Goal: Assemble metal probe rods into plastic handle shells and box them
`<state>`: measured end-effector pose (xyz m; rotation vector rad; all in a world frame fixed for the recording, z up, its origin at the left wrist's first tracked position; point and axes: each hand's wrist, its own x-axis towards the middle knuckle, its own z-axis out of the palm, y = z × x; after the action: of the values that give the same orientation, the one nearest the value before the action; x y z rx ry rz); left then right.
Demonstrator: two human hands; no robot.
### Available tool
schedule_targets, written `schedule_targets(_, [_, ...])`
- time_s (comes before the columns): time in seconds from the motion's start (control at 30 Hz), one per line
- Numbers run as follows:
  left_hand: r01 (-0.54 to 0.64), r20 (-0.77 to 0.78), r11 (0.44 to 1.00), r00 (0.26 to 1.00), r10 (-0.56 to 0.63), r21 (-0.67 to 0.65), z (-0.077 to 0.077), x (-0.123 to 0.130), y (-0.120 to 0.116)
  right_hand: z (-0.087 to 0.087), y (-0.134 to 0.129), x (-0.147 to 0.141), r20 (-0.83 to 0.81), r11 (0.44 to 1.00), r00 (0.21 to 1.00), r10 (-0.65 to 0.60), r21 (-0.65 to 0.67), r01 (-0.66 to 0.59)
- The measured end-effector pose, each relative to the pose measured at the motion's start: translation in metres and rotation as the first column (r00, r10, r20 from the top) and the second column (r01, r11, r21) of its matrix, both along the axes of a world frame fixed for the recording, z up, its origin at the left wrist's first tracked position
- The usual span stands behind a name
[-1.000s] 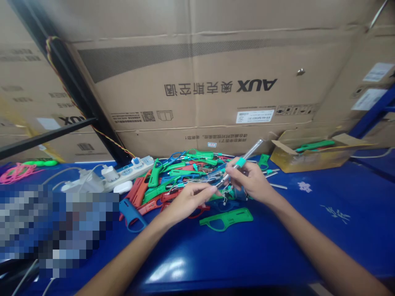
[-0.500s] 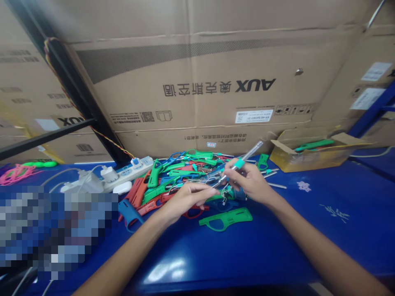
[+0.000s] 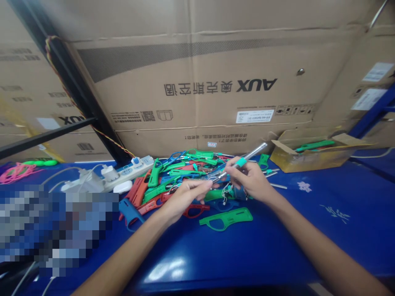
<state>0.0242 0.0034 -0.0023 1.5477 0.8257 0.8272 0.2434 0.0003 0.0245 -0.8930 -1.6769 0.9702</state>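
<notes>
My right hand (image 3: 248,181) is closed around a metal lighter tube (image 3: 256,151) with a green collar, which points up and to the right. Fingers and thumb pinched, my left hand (image 3: 193,195) is at the tube's lower end; its grip is partly hidden. Clear plastic (image 3: 211,175) shows just above the left fingertips. Thin white wires (image 3: 227,192) hang below the right hand. Behind and beneath both hands is a heap of green, red and blue lighter handle shells. One green handle shell (image 3: 228,218) lies apart, nearer to me.
A white power strip (image 3: 129,174) with plugs lies left of the heap, beside a small white case (image 3: 122,187). At the right, an open cardboard box (image 3: 296,162) holds green parts. Large cartons (image 3: 216,53) stand behind the blue table (image 3: 247,263).
The metal tube's upper end has shifted slightly right and lower, so it lies at a flatter slant. My left fingertips have drawn slightly left and up.
</notes>
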Motion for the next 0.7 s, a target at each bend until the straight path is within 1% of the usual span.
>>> schedule_targets(0.17, [0.015, 0.061, 0.998, 0.998, -0.011, -0.063, -0.0003, 0.0021, 0.0009, 0.0005, 0.0002, 0.0003, -0.007, 1.000, 1.000, 0.008, -0.004, -0.008])
schedule_targets(0.3, [0.033, 0.040, 0.999, 0.999, -0.032, -0.042, -0.0025, 0.0006, 0.0020, 0.0025, -0.0010, -0.0004, -0.004, 1.000, 1.000, 0.014, -0.001, -0.014])
schedule_targets(0.4, [0.020, 0.013, 1.000, 1.000, -0.020, -0.020, -0.0022, 0.0006, 0.0012, 0.0031, -0.0018, -0.0010, 0.015, 1.000, 1.000, 0.021, 0.007, -0.021])
schedule_targets(0.47, [0.007, -0.016, 1.000, 1.000, -0.007, 0.007, -0.0015, 0.0017, 0.0002, 0.0028, -0.0019, -0.0013, 0.013, 1.000, 1.000, 0.025, 0.002, -0.025])
schedule_targets(0.7, [-0.050, -0.102, 0.979, 0.992, 0.071, 0.198, 0.0001, 0.0042, -0.0024, 0.0035, -0.0005, -0.0007, -0.040, 0.998, 0.998, 0.041, -0.048, -0.043])
